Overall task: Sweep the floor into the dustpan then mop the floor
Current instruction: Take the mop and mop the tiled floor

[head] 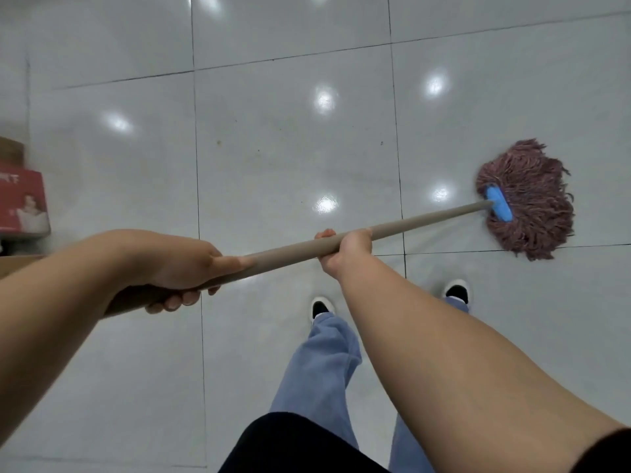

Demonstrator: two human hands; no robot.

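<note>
On glossy pale-grey floor tiles, a maroon string mop with beige wooden handle (blue clamp), left hand and right hand both wrapped tight around it.

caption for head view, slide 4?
Both hands, left hand and right hand, grip mop handle; mop head on tiled floor.

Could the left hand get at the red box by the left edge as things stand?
Probably yes, but not at once: the left hand grips the mop handle near its end. The red box lies to that hand's left, with only bare floor visible between, so nothing blocks it.
</note>
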